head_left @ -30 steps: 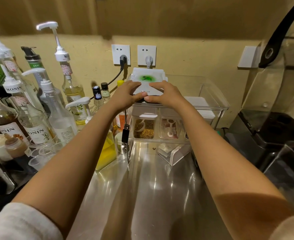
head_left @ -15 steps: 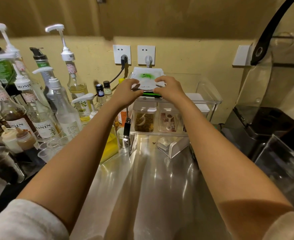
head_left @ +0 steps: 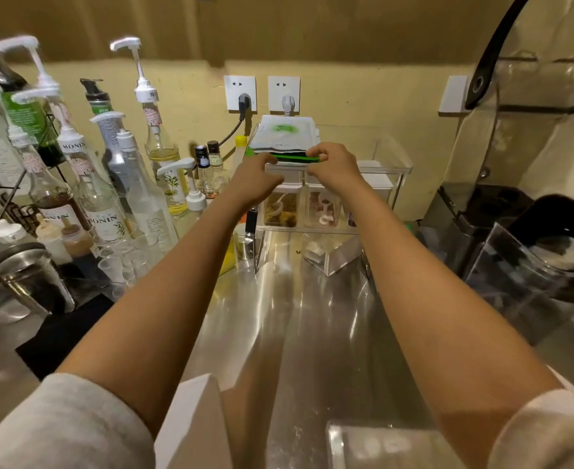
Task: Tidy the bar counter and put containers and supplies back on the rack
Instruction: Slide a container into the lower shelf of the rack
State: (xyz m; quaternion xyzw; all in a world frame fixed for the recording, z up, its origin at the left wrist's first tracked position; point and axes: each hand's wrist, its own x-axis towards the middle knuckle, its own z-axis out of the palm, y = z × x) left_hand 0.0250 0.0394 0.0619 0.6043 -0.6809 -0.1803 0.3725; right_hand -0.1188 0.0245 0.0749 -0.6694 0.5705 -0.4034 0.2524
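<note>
Atop the clear rack [head_left: 390, 170], left hand [head_left: 257, 182] and right hand [head_left: 334, 164] pinching green-edged packets [head_left: 284, 143]. Beside, on the desk [head_left: 312, 333], syrup bottles [head_left: 104, 204] labelled "MONIN".

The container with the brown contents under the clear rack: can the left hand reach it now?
Probably yes. The left hand is just above the brown-filled container, whose front looks unblocked.

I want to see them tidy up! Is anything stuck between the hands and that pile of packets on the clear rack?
No. The left hand and right hand already touch the front edge of the packets on the clear rack; nothing lies between.
</note>
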